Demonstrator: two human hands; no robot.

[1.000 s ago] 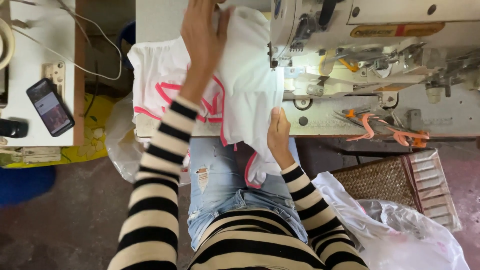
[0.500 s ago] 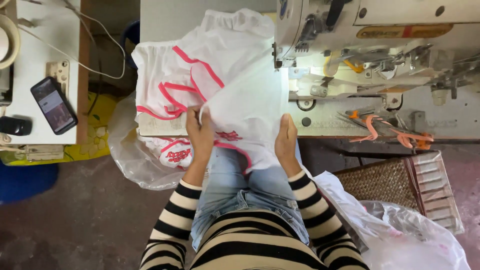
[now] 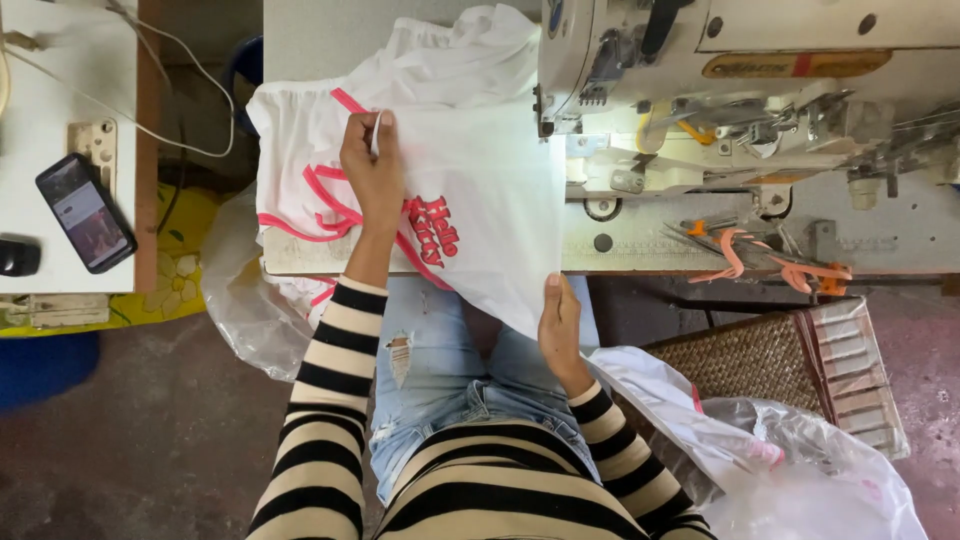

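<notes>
Fingers of the left hand (image 3: 372, 172) pinch a fold of the white garment (image 3: 480, 190) near its upper edge, thumb and fingertips closed on the cloth. The right hand (image 3: 560, 325) grips the same garment at its lower corner, thumb on top; the fingers beneath are hidden, so how firmly it clamps is hard to say. Between the two grips the cloth stretches on a slant, its long axis running from upper left down to lower right, and the pink printed lettering lies along that same slant. Beyond the left hand, the garment bunches on the table (image 3: 300, 30). Right of both grips stands the sewing machine (image 3: 760, 90); below the right hand sits a woven basket (image 3: 760, 360). Far left, a phone (image 3: 86, 212) lies face up.
</notes>
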